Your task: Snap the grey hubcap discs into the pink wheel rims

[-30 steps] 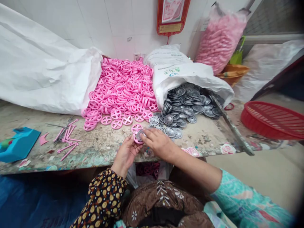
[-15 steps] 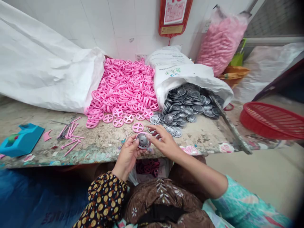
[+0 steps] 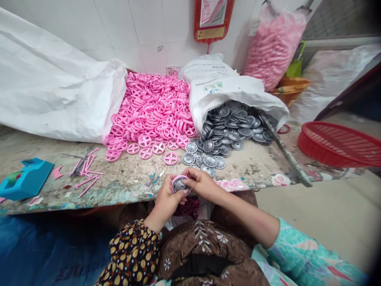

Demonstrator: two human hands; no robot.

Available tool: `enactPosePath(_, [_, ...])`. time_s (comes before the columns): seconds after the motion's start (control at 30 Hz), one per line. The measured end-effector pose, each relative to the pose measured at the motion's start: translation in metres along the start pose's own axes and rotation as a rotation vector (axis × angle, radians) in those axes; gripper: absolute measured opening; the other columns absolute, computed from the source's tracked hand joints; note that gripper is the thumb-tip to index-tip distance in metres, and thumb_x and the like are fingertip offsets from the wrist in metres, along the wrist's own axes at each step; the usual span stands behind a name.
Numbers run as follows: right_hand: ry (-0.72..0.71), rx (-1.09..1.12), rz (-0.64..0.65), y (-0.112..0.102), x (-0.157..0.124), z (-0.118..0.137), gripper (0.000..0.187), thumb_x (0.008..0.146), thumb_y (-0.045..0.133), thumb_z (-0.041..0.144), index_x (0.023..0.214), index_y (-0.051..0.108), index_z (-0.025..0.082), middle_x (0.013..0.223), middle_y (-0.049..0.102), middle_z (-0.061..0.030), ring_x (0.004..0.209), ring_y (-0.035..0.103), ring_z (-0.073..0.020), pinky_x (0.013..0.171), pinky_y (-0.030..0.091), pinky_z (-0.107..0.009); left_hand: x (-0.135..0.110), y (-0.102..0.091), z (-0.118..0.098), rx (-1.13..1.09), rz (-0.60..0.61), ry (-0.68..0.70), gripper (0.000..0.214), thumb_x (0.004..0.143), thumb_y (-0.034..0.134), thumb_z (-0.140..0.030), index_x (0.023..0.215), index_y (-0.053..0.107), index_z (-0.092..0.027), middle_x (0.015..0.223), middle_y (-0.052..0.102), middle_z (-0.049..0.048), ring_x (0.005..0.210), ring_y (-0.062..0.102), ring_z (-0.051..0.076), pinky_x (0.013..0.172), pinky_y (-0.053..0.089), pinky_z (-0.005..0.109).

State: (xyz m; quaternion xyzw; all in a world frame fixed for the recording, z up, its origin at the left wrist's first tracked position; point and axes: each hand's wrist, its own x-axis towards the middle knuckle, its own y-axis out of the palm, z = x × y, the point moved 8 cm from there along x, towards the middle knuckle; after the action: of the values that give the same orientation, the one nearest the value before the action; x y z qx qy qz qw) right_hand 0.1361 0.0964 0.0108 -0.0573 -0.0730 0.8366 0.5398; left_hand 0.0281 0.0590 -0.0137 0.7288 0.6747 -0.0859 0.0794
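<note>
Above the front edge of the counter (image 3: 127,174), the left hand (image 3: 167,199) and right hand (image 3: 203,184) both pinch, between thumb and fingers, a pink-rimmed gray disc (image 3: 179,184). Toward the back edge, pink wheels (image 3: 154,109) lie heaped beside loose gray discs (image 3: 228,127) spilling from a white sack (image 3: 235,85); pink rods (image 3: 87,169) lie nearer the front.

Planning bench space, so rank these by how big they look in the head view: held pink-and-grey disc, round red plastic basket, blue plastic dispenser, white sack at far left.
White sack
Red plastic basket
Blue plastic dispenser
Pink-and-grey disc
</note>
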Motion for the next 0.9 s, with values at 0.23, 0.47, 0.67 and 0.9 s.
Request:
enactPosePath(0.23, [0.071, 0.251, 0.001, 0.0, -0.003, -0.016, 0.031, 0.069, 0.069, 0.042, 0.08, 0.052, 0.018, 0.068, 0.053, 0.0035, 0.062, 0.048, -0.0104, 0.055, 0.037, -0.021, -0.003, 0.001, -0.005, -0.006, 0.029, 0.059, 0.038, 0.067, 0.072, -0.025, 0.101, 0.055, -0.022, 0.067, 0.063, -0.0028, 0.048, 0.058, 0.013, 0.048, 0.046, 0.023])
enactPosePath(0.47, [0.089, 0.08, 0.052, 0.007, -0.022, -0.024, 0.025, 0.078, 0.06, 0.034, 0.096, 0.053, 0.019, 0.071, 0.053, 0.0037, 0.058, 0.047, -0.0097, 0.053, 0.039, -0.022, 0.008, -0.011, 0.004, 0.001, 0.044, 0.054, 0.03, 0.077, 0.061, -0.044, 0.094, 0.062, -0.018, 0.072, 0.063, 0.0011, 0.052, 0.056, 0.012, 0.044, 0.044, 0.02])
enactPosePath(0.67, [0.038, -0.23, 0.026, 0.011, -0.024, -0.035, 0.047, 0.076, 0.06, 0.019, 0.123, 0.053, 0.018, 0.088, 0.061, -0.0026, 0.076, 0.056, -0.0148, 0.07, 0.043, -0.028, 0.025, -0.034, 0.019, -0.077, 0.001, 0.047, 0.037, 0.075, 0.063, -0.046, 0.098, 0.059, -0.018, 0.076, 0.062, 0.0003, 0.05, 0.055, 0.011, 0.04, 0.045, 0.02])
enactPosePath(0.9, [0.028, -0.331, 0.046, 0.015, -0.022, -0.028, 0.044, 0.075, 0.062, 0.018, 0.118, 0.057, 0.017, 0.095, 0.061, -0.0054, 0.081, 0.055, -0.0162, 0.074, 0.044, -0.03, 0.025, -0.033, 0.02, -0.149, 0.071, -0.004, 0.037, 0.073, 0.067, -0.043, 0.098, 0.058, -0.017, 0.078, 0.064, 0.0019, 0.057, 0.06, 0.012, 0.045, 0.049, 0.02])
